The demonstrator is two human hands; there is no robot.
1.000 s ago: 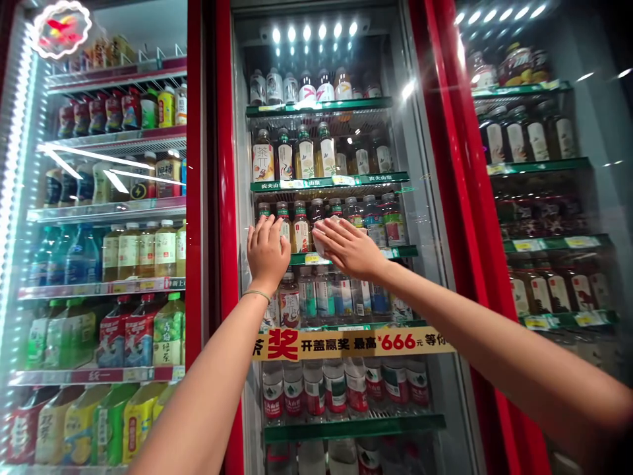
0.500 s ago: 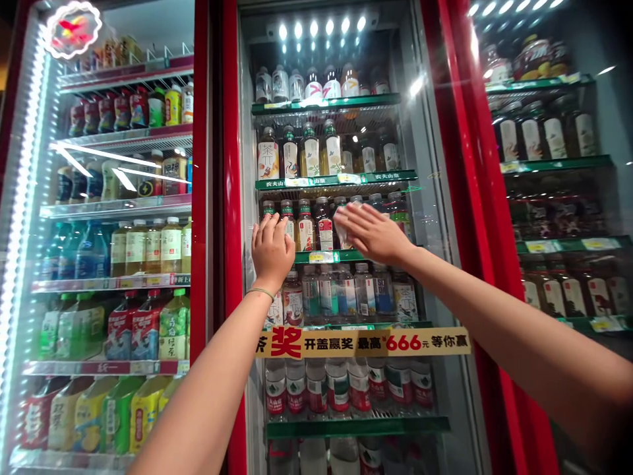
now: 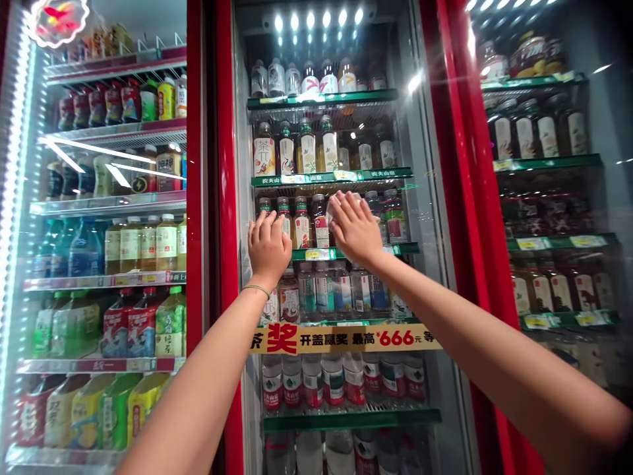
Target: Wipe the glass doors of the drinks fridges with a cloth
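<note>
Glass door (image 3: 307, 313) gleams; left fingers (image 3: 266, 228) slightly parted, seemingly empty; right fingers (image 3: 354, 207) splayed over a thin sheet (image 3: 330, 210).

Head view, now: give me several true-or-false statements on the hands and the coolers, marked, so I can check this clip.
1. The left hand has a band at its wrist. True.
2. The right hand grips a bottle. False: it lies over a pale, cloth-like thing.
3. The yellow strip runs below both hands. True.
4. Both hands are at the left cooler. False: they are at the middle cooler.
5. The lamps atop the middle cooler are lit. True.
6. Its shelf edges are red. False: they are green.
</note>
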